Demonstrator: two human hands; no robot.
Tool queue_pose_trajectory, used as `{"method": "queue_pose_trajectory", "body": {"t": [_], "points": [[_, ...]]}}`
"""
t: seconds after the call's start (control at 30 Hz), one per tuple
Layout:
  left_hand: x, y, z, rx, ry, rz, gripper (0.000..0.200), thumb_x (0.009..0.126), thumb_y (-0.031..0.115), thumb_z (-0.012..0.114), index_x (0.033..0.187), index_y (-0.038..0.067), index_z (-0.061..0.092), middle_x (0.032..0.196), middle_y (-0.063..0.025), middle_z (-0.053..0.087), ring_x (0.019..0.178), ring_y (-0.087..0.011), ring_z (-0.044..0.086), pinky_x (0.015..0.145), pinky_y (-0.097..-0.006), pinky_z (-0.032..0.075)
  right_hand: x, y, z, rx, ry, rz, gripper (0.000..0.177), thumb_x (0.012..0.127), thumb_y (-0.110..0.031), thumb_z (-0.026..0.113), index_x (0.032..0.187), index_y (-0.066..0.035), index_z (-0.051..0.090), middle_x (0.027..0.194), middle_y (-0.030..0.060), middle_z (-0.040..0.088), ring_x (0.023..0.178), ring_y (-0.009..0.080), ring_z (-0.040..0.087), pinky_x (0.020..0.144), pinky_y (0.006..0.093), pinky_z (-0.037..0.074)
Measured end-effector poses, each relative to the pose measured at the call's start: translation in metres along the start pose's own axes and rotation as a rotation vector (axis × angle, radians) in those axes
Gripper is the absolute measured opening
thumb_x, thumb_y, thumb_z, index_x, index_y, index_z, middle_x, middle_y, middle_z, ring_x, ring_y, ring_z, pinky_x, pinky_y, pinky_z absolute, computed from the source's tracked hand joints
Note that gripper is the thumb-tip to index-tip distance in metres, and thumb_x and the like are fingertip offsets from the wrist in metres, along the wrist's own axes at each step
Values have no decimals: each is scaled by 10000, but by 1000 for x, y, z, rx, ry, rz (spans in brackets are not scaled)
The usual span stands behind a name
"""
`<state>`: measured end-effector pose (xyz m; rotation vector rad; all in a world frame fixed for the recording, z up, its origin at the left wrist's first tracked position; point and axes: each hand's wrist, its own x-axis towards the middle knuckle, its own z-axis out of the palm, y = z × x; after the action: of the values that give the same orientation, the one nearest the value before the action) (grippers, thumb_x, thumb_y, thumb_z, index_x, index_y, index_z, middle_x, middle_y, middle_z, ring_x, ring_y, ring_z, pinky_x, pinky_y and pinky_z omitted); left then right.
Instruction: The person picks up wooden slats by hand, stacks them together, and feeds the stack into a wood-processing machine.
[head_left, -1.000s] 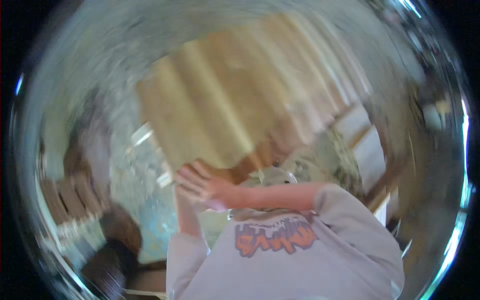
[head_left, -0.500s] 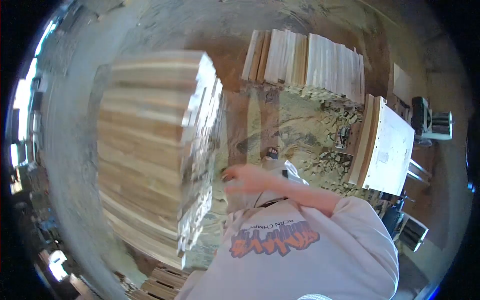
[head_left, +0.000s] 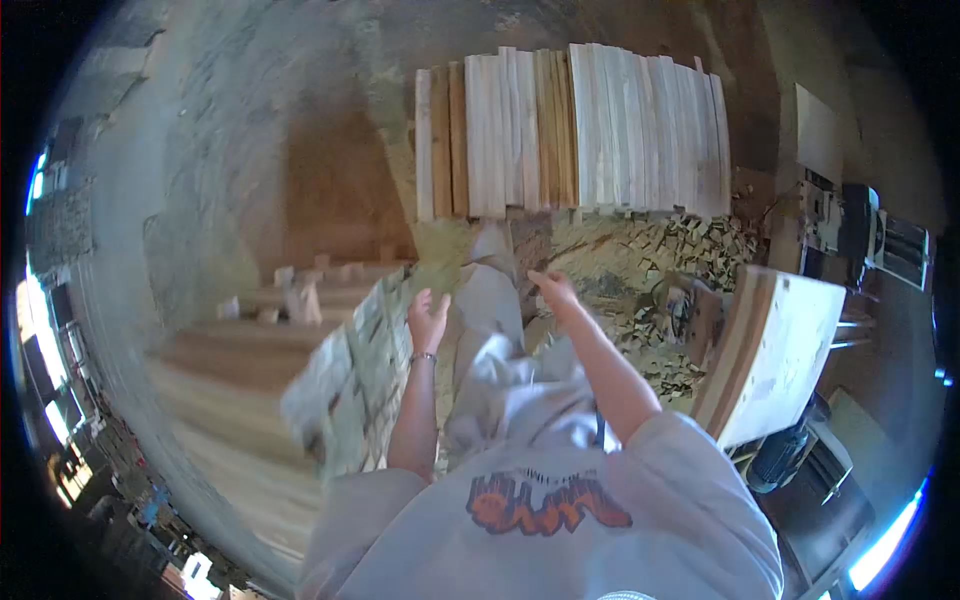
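Note:
My left hand [head_left: 428,322], with a bracelet at the wrist, is raised beside a large stack of boards [head_left: 240,400] on the left. Its fingers are apart and it holds nothing. To its right, my right hand [head_left: 553,291] reaches forward over the floor near my legs, fingers spread and empty. Ahead of both hands lies a row of pale and brown boards [head_left: 570,130], side by side. Neither hand touches any wood. The left stack is blurred, and small wood pieces [head_left: 305,300] sit on its far end.
Wood offcuts [head_left: 670,250] litter the floor beyond my right hand. A white-topped table [head_left: 790,350] stands at the right, with a dark motor [head_left: 780,458] below it. Farther right is a machine [head_left: 860,225]. My leg [head_left: 490,300] is between the stacks.
The view has turned and moved toward the row of boards, which looks nearer. My left hand has come into view, and my right hand now reaches forward instead of across my body.

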<state>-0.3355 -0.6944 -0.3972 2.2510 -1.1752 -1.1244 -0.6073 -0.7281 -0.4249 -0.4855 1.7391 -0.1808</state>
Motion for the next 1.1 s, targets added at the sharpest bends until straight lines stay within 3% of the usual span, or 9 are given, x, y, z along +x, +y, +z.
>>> {"method": "queue_pose_trajectory", "body": {"t": [0.17, 0.37, 0.43, 0.57, 0.63, 0.77, 1.0, 1.07, 1.1], "points": [[175, 74, 121, 204, -111, 136, 1010, 659, 472, 826, 1403, 3, 329, 1389, -253, 414, 1275, -371, 420, 1048, -459, 359, 161, 1, 44, 429, 332, -2, 974, 714, -346, 806, 1420, 42, 258, 1353, 197, 456, 1216, 248, 480, 1003, 331, 399], [245, 104, 224, 343, 91, 190, 1312, 547, 568, 851, 1463, -19, 117, 1392, -344, 325, 1288, -442, 356, 1067, -507, 312, 179, -74, 81, 823, 474, -142, 961, 833, -164, 708, 1472, 10, 12, 1431, 219, 289, 1265, 288, 408, 1001, 367, 411], [254, 98, 228, 433, 104, 176, 1346, 534, 588, 850, 1466, -24, 96, 1398, -365, 298, 1302, -455, 333, 1073, -521, 302, 174, -69, 91, 943, 406, -47, 886, 854, -145, 684, 1464, 24, 64, 1413, 222, 267, 1219, 290, 425, 971, 378, 440], [280, 95, 201, 343, 92, 243, 1398, 484, 626, 857, 1468, -6, 92, 1380, -379, 277, 1285, -499, 295, 1027, -604, 275, 173, -72, 107, 605, 384, -185, 802, 825, -202, 719, 1405, 59, 230, 1283, 216, 360, 1100, 294, 481, 910, 393, 469], [287, 102, 185, 513, 55, 147, 1403, 475, 630, 860, 1470, 5, 93, 1349, -353, 314, 1250, -479, 332, 1011, -596, 280, 173, -83, 103, 47, 395, -246, 840, 741, -263, 784, 1354, 46, 299, 1251, 228, 379, 1085, 348, 505, 868, 411, 482], [296, 89, 181, 464, 45, 253, 1401, 483, 633, 857, 1471, 7, 85, 1322, -337, 336, 1230, -462, 355, 1020, -578, 276, 197, -68, 77, -133, 299, -192, 780, 659, -315, 826, 1261, -28, 420, 1070, 172, 542, 927, 369, 597, 761, 445, 512], [316, 124, 193, 590, 10, 393, 1437, 478, 629, 861, 1475, 10, 31, 1371, -384, 243, 1254, -476, 336, 1010, -595, 298, 177, -13, 44, 256, 175, 180, 853, 642, -331, 860, 1289, -20, 400, 1093, 173, 538, 980, 306, 585, 831, 396, 497], [329, 154, 209, 653, -31, 77, 1465, 473, 581, 886, 1472, 28, -31, 1383, -386, 194, 1289, -505, 251, 1056, -639, 204, 172, -15, 39, 234, 818, -95, 1015, 609, -332, 891, 1360, 9, 298, 1284, 225, 399, 1168, 318, 461, 962, 400, 416], [334, 159, 213, 655, -44, 88, 1465, 473, 581, 886, 1472, 28, -31, 1383, -386, 194, 1289, -505, 251, 1056, -639, 204, 171, -29, 33, 240, 831, -85, 1015, 609, -332, 891, 1360, 9, 298, 1284, 225, 399, 1168, 318, 461, 962, 400, 416]]}}
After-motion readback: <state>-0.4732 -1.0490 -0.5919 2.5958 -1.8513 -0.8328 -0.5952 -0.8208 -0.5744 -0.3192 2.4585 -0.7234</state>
